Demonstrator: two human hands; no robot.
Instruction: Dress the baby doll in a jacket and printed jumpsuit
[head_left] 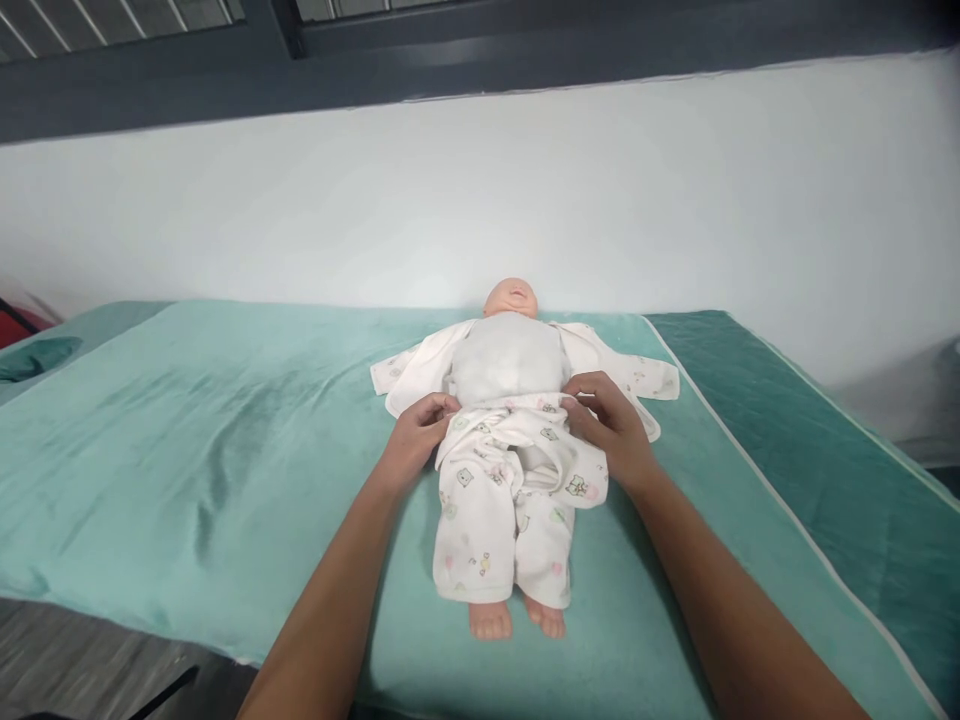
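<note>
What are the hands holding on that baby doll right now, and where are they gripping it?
Both hands hold the printed trousers at the waistband: left hand on one side, right hand on the other.

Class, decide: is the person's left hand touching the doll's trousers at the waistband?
Touching. The head view shows the left hand with its fingers curled onto the waistband edge of the trousers.

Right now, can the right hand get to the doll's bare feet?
Probably yes. The right hand is gripping the waistband of the printed trousers on the doll. The bare feet stick out below the trouser legs, nearer the person, and nothing lies over them.
</note>
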